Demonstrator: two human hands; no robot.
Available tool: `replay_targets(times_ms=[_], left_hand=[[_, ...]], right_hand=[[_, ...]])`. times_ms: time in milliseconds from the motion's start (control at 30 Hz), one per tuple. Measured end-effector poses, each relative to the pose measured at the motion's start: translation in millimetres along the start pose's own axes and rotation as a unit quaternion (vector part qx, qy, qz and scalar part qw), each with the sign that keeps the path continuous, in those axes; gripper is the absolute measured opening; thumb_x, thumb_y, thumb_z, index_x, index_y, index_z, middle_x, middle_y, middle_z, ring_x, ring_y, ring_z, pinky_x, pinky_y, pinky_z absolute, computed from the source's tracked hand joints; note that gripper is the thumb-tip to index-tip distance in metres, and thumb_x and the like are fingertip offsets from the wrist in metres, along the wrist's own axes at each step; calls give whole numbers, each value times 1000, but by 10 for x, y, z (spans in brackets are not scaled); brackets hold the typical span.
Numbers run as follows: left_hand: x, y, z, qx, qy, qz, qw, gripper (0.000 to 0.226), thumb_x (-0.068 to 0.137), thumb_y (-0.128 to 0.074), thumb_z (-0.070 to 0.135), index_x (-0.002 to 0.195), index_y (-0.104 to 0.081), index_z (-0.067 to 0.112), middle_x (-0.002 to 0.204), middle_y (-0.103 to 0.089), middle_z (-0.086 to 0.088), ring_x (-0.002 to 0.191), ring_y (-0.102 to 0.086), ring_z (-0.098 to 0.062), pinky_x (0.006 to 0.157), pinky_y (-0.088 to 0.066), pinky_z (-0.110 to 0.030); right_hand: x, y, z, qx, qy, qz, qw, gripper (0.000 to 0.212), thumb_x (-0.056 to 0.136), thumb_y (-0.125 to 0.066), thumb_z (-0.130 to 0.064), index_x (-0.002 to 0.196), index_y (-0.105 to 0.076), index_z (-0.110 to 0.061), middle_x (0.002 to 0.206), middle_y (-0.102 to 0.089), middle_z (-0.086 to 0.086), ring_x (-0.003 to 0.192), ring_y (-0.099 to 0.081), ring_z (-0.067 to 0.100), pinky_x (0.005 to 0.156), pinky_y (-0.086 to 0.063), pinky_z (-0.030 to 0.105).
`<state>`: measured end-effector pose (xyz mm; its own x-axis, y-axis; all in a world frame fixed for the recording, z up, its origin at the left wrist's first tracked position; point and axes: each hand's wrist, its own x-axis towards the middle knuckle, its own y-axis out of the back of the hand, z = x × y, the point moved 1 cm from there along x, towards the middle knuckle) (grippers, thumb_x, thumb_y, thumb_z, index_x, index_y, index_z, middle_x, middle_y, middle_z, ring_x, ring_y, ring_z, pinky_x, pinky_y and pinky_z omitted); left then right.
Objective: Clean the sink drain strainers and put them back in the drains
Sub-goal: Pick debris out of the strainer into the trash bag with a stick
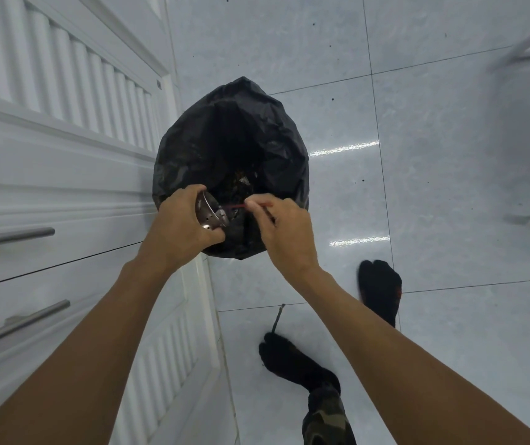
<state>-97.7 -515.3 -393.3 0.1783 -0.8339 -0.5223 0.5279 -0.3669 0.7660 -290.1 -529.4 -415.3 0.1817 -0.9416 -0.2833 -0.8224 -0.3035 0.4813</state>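
Two hands over black bin bag (234, 133): left hand (180, 224) gripping strainer (210, 213), right hand (281, 226) pinching red stick (236, 206).

A black bin bag (257, 136) stands open on the pale tiled floor (433, 155), beside white cabinet doors (64, 149).

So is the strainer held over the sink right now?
No, the left hand holds the strainer over a black bin bag on the floor, while the right hand pokes it with a red stick.
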Motion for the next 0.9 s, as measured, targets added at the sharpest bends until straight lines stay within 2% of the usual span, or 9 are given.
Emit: replay_targets(times_ms=[67, 200, 300, 333, 433, 567, 700, 833, 900], left_hand=[[17, -3, -41, 15, 20, 1, 1000, 87, 69, -89, 32, 143, -46, 16, 132, -53, -8, 114, -54, -25, 90, -48, -33], [32, -39, -37, 31, 11, -8, 999, 87, 68, -89, 35, 142, -47, 16, 132, -50, -7, 115, -53, -26, 93, -52, -38], [51, -57, -1, 33, 24, -12, 999, 87, 68, -88, 38, 142, -47, 17, 131, -51, -8, 114, -53, -26, 95, -53, -40], [59, -57, 6, 34, 29, -12, 999, 86, 69, -88, 38, 142, -47, 16, 131, -51, -8, 114, -54, -26, 95, -53, -40], [75, -49, 47, 34, 18, -16, 999, 86, 69, -88, 41, 141, -48, 16, 130, -54, -8, 112, -55, -25, 95, -53, -40], [102, -6, 69, 30, 27, -14, 999, 83, 70, -87, 42, 140, -50, 16, 128, -57, -8, 110, -56, -25, 93, -54, -39], [145, 27, 58, 23, 23, -19, 999, 80, 71, -86, 41, 138, -53, 14, 123, -61, -8, 101, -55, -19, 86, -50, -30], [164, 28, 63, 13, 25, -17, 999, 79, 71, -87, 40, 138, -54, 14, 122, -63, -6, 97, -53, -15, 81, -47, -26], [177, 29, 52, 7, 30, -14, 999, 78, 72, -87, 41, 138, -55, 14, 122, -64, -6, 97, -54, -16, 82, -48, -27]], right_hand=[[39, 7, 49, 42, -11, 40, 998, 20, 102, -60, -29, 113, -74, -20, 100, -75, -7, 92, -68, 10, 90, -58, 25], [30, -93, 101, -2, 14, -80, 997, 23, 103, -56, -34, 114, -73, -23, 100, -74, -9, 93, -66, 10, 87, -58, 30], [72, -58, 118, 3, -17, 40, 999, 22, 103, -57, -31, 114, -73, -21, 102, -74, -6, 93, -65, 11, 89, -57, 28], [87, -56, 108, 15, -5, 44, 999, 21, 102, -58, -30, 113, -74, -21, 101, -75, -7, 92, -65, 10, 88, -57, 27], [77, -110, 42, 4, 47, -65, 997, 20, 102, -58, -28, 111, -74, -20, 100, -75, -6, 91, -65, 10, 89, -57, 28], [160, -47, 38, -5, -11, 51, 999, 23, 103, -57, -29, 115, -73, -18, 105, -75, -3, 94, -65, 12, 90, -54, 22], [171, -112, -31, 2, 54, -39, 998, 19, 101, -60, -25, 110, -75, -17, 99, -76, -3, 88, -68, 11, 89, -58, 27], [265, -76, -13, -7, 7, 48, 999, 23, 103, -57, -27, 114, -73, -16, 104, -75, -2, 93, -67, 12, 89, -56, 23], [286, -65, -43, 16, 44, 47, 998, 20, 101, -60, -24, 112, -74, -15, 104, -76, -2, 92, -68, 11, 89, -54, 19]])
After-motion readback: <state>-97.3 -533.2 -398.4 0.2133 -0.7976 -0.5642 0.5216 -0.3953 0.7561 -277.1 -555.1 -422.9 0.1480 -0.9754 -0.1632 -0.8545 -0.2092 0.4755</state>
